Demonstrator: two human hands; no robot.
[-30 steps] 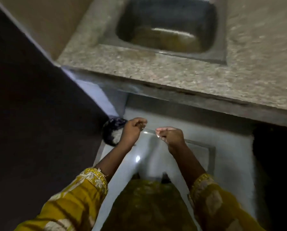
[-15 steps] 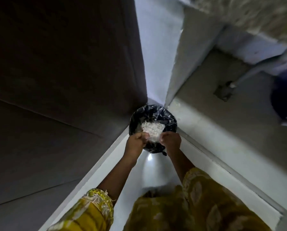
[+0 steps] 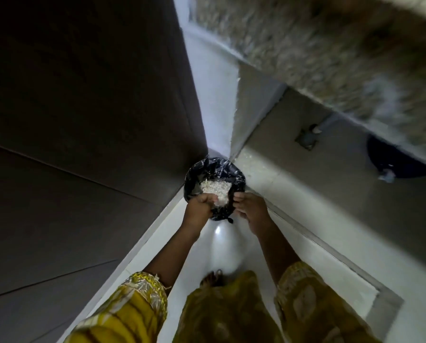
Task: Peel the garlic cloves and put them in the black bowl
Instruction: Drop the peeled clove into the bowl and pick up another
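- We see a black-lined bin [image 3: 214, 169] in the floor corner, white scraps [image 3: 215, 188] inside.
- Left of it we see a dark panel [image 3: 83, 95].
- Upper right, a speckled counter [image 3: 306, 45].
- Below us, white floor [image 3: 293, 256].

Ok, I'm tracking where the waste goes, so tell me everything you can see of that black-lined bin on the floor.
The bin is small and roundish, lined with a glossy, crinkled black plastic bag draped over its rim. It stands upright on the pale floor in the corner between a dark panel and a light wall. A heap of whitish scraps lies inside. The left hand and right hand hang over its near edge; contact is unclear.
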